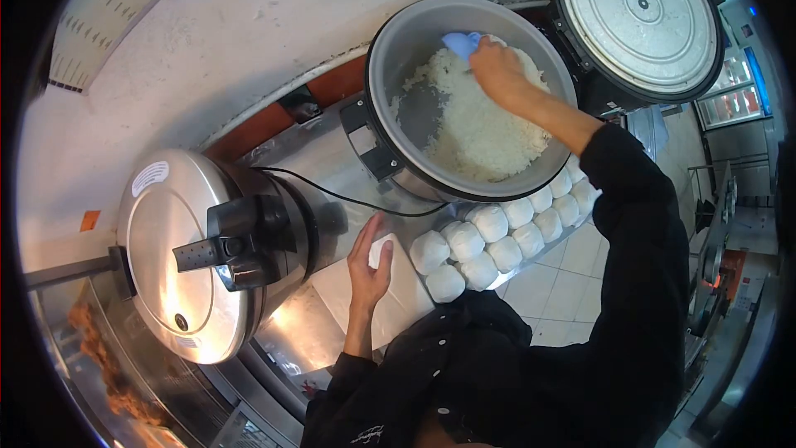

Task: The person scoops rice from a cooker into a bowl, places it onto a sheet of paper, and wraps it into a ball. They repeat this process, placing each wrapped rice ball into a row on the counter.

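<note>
My right hand (497,70) reaches into the open rice cooker (388,58) with its fingers closed round a blue scoop (461,44), which touches the far part of the cooked rice (481,129). The rice is heaped to the right, and bare pot bottom shows on the left. My left hand (371,270) is over a flat white board (406,286), its fingers stretched and the thumb apart. A small white patch shows between thumb and fingers; I cannot make out what it is. Several wrapped white rice portions (489,221) stand in rows beside the cooker.
A second, closed rice cooker (170,249) stands on the left. The open cooker's raised lid (643,4) leans back at the upper right. A black cord (348,197) runs across the steel counter (332,145). Behind the cookers is a white wall (274,25). Tiled floor (572,282) lies to the right.
</note>
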Demonstrator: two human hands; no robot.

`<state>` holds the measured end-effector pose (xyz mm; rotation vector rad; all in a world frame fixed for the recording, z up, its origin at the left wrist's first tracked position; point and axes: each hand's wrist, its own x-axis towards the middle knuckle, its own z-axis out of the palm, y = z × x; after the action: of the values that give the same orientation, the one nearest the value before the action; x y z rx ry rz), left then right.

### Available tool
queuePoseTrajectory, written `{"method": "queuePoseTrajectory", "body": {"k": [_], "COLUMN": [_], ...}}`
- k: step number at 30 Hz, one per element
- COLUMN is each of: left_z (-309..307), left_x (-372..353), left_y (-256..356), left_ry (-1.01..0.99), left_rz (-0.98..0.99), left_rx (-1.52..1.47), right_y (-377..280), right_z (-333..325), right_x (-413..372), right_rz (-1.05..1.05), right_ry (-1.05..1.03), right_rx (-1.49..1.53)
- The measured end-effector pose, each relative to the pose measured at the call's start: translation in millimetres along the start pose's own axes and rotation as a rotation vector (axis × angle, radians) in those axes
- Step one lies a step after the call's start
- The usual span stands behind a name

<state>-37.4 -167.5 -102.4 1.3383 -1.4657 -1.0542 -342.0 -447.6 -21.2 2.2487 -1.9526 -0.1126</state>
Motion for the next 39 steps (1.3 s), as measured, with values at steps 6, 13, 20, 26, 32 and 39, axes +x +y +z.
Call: {"method": "queuePoseTrajectory", "body": {"k": [6,13,20,26,32,39], "left_z": [17.7,25.8,23.3,30.5,37.4,43.1], "left_x": [12.5,14.1,8.3,28.5,39.6,40.4], "left_y": [15.7,23.4,11.2,36.3,39.2,47.1], "left_ry": [-0.167,-0.220,-0.246,-0.305,-0.361,-0.378], "left_rz": [0.022,0.019,-0.008,0.067,0.063,0.088], "left_rx": [-0.092,-0.151,-0.156,-0.219,-0.275,-0.235], "right_y": [-48.0,-65.8,-60.9,-72.4,-59.2,-76.5], "right_z": [31.1,-25.3,-31.6,-95.2,-126.6,-131.1], "right_x": [-8.0,-35.5,-56.0,-71.4,-91.1,-83.6], "right_rz": [-0.137,-0.412,-0.509,-0.408,-0.454,-0.460], "right_ry": [-0.033,-0.543,-0.633,-0.656,-0.601,-0.563], "right_rx": [-0.024,0.293,0.401,0.448,0.452,0.502]}}
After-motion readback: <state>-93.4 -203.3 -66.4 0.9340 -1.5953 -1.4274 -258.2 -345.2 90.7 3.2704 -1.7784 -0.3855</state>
